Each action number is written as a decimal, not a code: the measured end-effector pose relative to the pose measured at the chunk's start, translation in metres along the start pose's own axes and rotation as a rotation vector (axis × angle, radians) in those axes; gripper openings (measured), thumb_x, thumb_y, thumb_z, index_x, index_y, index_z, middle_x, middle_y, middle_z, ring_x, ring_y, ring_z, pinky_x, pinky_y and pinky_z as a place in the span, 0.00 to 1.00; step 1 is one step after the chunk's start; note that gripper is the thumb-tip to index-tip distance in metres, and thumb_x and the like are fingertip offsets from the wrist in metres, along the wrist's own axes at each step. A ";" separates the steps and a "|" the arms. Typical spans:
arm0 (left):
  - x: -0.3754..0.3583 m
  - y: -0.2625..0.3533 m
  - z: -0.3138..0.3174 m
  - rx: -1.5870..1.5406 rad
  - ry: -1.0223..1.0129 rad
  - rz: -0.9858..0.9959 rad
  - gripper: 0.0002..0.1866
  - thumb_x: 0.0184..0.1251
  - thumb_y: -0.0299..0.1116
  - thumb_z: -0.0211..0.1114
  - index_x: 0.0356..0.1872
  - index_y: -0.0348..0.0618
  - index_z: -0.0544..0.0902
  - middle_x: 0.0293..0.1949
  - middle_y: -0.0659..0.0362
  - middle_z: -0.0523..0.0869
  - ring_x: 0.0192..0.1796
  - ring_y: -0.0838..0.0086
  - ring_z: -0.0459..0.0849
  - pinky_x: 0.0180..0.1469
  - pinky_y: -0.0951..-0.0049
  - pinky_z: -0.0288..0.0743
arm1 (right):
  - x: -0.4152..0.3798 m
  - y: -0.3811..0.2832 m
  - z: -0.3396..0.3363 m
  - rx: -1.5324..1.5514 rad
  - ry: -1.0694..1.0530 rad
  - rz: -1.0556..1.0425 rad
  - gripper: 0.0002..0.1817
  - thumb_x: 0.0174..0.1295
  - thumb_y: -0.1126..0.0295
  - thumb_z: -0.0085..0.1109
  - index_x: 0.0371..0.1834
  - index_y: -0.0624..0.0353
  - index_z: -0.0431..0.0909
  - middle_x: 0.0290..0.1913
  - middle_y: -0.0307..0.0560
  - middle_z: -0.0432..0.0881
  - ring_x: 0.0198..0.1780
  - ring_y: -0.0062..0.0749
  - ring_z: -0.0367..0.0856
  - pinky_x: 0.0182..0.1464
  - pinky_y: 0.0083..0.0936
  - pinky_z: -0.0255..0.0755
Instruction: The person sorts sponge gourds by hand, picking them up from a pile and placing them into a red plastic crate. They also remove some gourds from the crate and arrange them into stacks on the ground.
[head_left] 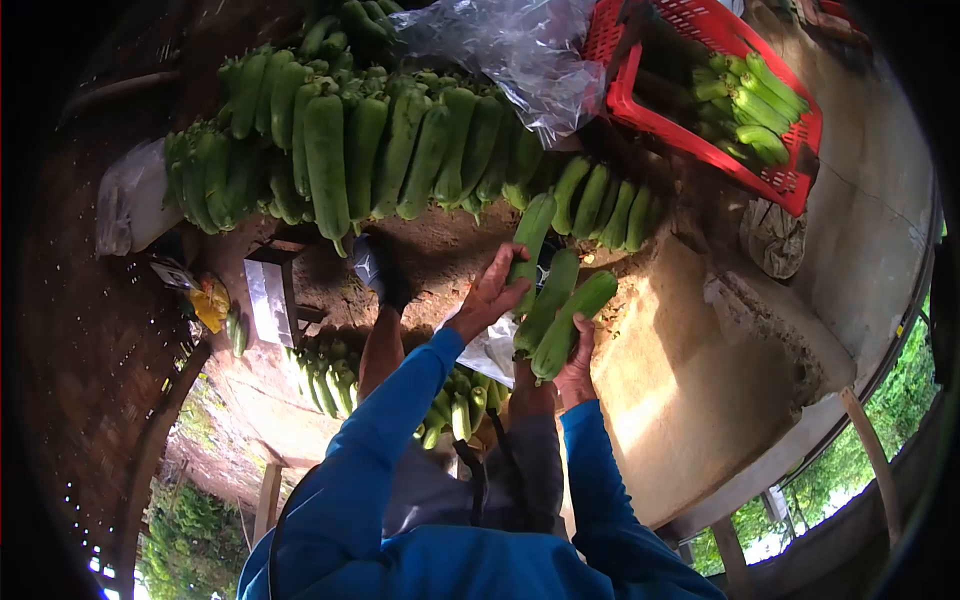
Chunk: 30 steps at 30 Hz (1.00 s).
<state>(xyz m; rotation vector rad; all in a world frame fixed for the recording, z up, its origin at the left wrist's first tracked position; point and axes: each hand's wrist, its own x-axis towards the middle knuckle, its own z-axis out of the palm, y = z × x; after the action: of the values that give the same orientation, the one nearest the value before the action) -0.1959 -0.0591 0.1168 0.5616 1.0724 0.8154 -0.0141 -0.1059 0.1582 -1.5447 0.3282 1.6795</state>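
My left hand (490, 292) is wrapped round the lower part of a long green cucumber (534, 232), which points up and away from me. My right hand (577, 368) grips a thick green cucumber (574, 325) from its right side. Another cucumber (552, 295) lies close along that one, between my two hands; whether the right hand also bears it is hidden. A clear plastic bag (490, 350) shows below my hands, partly covered by them.
A big heap of cucumbers (325, 160) is stacked ahead, with a row (605, 208) to its right. More cucumbers (460, 410) lie by my legs. A red crate (690, 155) holds lighter green vegetables (765, 105). Plastic sheeting (500, 50) and a metal-faced box (270, 300) stand nearby.
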 end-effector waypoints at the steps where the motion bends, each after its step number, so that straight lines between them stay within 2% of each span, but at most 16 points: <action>1: 0.020 -0.013 0.006 0.086 0.022 0.039 0.19 0.67 0.35 0.59 0.57 0.47 0.67 0.46 0.57 0.74 0.47 0.74 0.73 0.49 0.70 0.70 | 0.001 -0.009 -0.005 0.008 0.011 0.002 0.33 0.55 0.53 0.68 0.62 0.57 0.69 0.54 0.45 0.78 0.54 0.38 0.79 0.57 0.37 0.76; 6: 0.135 -0.064 0.024 0.409 0.197 0.261 0.23 0.61 0.44 0.61 0.52 0.45 0.69 0.42 0.46 0.77 0.46 0.53 0.77 0.49 0.57 0.71 | 0.019 -0.055 -0.036 -0.012 -0.041 0.067 0.33 0.58 0.50 0.64 0.63 0.57 0.69 0.56 0.45 0.77 0.57 0.36 0.77 0.59 0.34 0.75; 7: 0.154 -0.073 0.025 0.449 0.222 0.294 0.24 0.60 0.47 0.61 0.53 0.45 0.69 0.43 0.43 0.77 0.47 0.48 0.77 0.50 0.54 0.71 | 0.023 -0.062 -0.033 -0.105 0.050 0.008 0.29 0.53 0.46 0.66 0.53 0.52 0.76 0.47 0.37 0.79 0.50 0.30 0.77 0.55 0.32 0.73; 8: 0.169 -0.091 0.030 0.464 0.350 0.324 0.24 0.60 0.47 0.61 0.53 0.47 0.70 0.44 0.42 0.78 0.48 0.45 0.77 0.50 0.51 0.71 | 0.029 -0.069 -0.037 -0.107 0.064 0.012 0.29 0.53 0.46 0.66 0.53 0.52 0.76 0.47 0.37 0.79 0.50 0.30 0.77 0.55 0.32 0.73; 12: 0.206 -0.077 0.035 0.645 0.442 0.278 0.23 0.59 0.44 0.61 0.55 0.50 0.70 0.45 0.41 0.77 0.50 0.42 0.75 0.51 0.47 0.71 | 0.055 -0.089 -0.062 -0.147 0.132 -0.013 0.28 0.52 0.47 0.66 0.51 0.52 0.77 0.44 0.36 0.79 0.49 0.27 0.77 0.53 0.28 0.73; 14: 0.212 -0.086 0.035 0.691 0.478 0.278 0.23 0.58 0.42 0.61 0.55 0.50 0.70 0.46 0.41 0.76 0.50 0.41 0.75 0.52 0.45 0.70 | 0.080 -0.092 -0.094 0.016 -0.072 -0.014 0.27 0.52 0.46 0.63 0.47 0.55 0.77 0.44 0.38 0.79 0.50 0.29 0.76 0.55 0.33 0.72; 15: 0.216 -0.089 0.034 0.805 0.446 0.226 0.24 0.58 0.42 0.61 0.56 0.51 0.69 0.47 0.41 0.74 0.50 0.40 0.74 0.53 0.45 0.70 | 0.083 -0.096 -0.091 0.200 -0.288 0.011 0.25 0.53 0.51 0.63 0.49 0.56 0.77 0.46 0.42 0.78 0.54 0.38 0.78 0.62 0.43 0.71; 16: 0.218 -0.096 0.031 0.918 0.410 0.171 0.25 0.58 0.41 0.61 0.57 0.52 0.69 0.48 0.40 0.73 0.51 0.38 0.73 0.53 0.44 0.70 | 0.083 -0.101 -0.079 0.206 -0.281 0.016 0.25 0.53 0.51 0.63 0.49 0.56 0.77 0.46 0.42 0.78 0.54 0.38 0.78 0.62 0.43 0.71; 18: 0.220 -0.105 0.028 0.936 0.349 0.234 0.26 0.58 0.41 0.62 0.59 0.54 0.68 0.50 0.39 0.69 0.51 0.38 0.73 0.54 0.43 0.70 | 0.089 -0.109 -0.058 0.433 -0.450 0.119 0.27 0.53 0.49 0.59 0.50 0.56 0.77 0.40 0.42 0.77 0.58 0.49 0.74 0.68 0.60 0.59; 19: 0.223 -0.108 0.029 1.001 0.356 0.208 0.27 0.58 0.42 0.62 0.60 0.55 0.69 0.51 0.40 0.70 0.53 0.39 0.73 0.55 0.44 0.70 | 0.097 -0.113 -0.058 0.436 -0.450 0.117 0.27 0.53 0.49 0.59 0.50 0.56 0.77 0.40 0.42 0.77 0.58 0.49 0.74 0.68 0.60 0.59; 22: 0.228 -0.107 0.037 1.117 0.328 0.135 0.28 0.59 0.43 0.62 0.61 0.57 0.68 0.52 0.39 0.70 0.55 0.39 0.73 0.55 0.44 0.71 | 0.116 -0.120 -0.057 0.390 -0.505 0.205 0.23 0.51 0.45 0.61 0.36 0.55 0.77 0.43 0.42 0.78 0.64 0.45 0.70 0.76 0.60 0.44; 23: 0.229 -0.104 0.040 1.167 0.296 0.091 0.28 0.59 0.44 0.62 0.62 0.58 0.67 0.52 0.38 0.70 0.55 0.38 0.72 0.56 0.42 0.71 | 0.124 -0.120 -0.056 0.466 -0.558 0.206 0.24 0.50 0.45 0.60 0.36 0.55 0.78 0.44 0.42 0.78 0.64 0.48 0.70 0.76 0.61 0.44; 24: 0.229 -0.097 0.043 1.173 0.301 0.092 0.28 0.59 0.44 0.62 0.62 0.58 0.67 0.52 0.38 0.70 0.55 0.38 0.72 0.56 0.42 0.71 | 0.127 -0.120 -0.054 0.482 -0.567 0.195 0.23 0.52 0.47 0.60 0.42 0.53 0.78 0.42 0.42 0.78 0.63 0.49 0.70 0.73 0.63 0.47; 26: 0.227 -0.080 0.049 1.101 0.238 -0.111 0.29 0.57 0.40 0.59 0.62 0.58 0.66 0.54 0.37 0.68 0.56 0.33 0.71 0.54 0.39 0.70 | 0.135 -0.121 -0.049 0.514 -0.585 0.174 0.25 0.54 0.50 0.59 0.52 0.50 0.78 0.39 0.43 0.77 0.60 0.51 0.71 0.69 0.68 0.52; 27: 0.228 -0.077 0.047 1.105 0.200 -0.140 0.29 0.58 0.42 0.59 0.63 0.57 0.65 0.55 0.36 0.68 0.57 0.31 0.71 0.56 0.39 0.70 | 0.143 -0.121 -0.050 0.437 -0.451 0.170 0.23 0.54 0.51 0.59 0.51 0.49 0.79 0.40 0.42 0.77 0.56 0.46 0.74 0.65 0.63 0.60; 30: 0.221 -0.080 0.033 1.003 0.150 -0.019 0.30 0.58 0.44 0.60 0.63 0.54 0.66 0.55 0.34 0.70 0.56 0.30 0.72 0.56 0.38 0.70 | 0.178 -0.123 -0.058 0.183 -0.371 0.085 0.21 0.53 0.50 0.61 0.45 0.50 0.80 0.39 0.40 0.79 0.41 0.32 0.80 0.44 0.42 0.80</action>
<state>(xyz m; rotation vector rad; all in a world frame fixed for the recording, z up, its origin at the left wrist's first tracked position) -0.0879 0.0719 -0.0495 1.3346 1.6052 0.2473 0.1272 0.0017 0.0220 -1.0728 0.3430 1.9028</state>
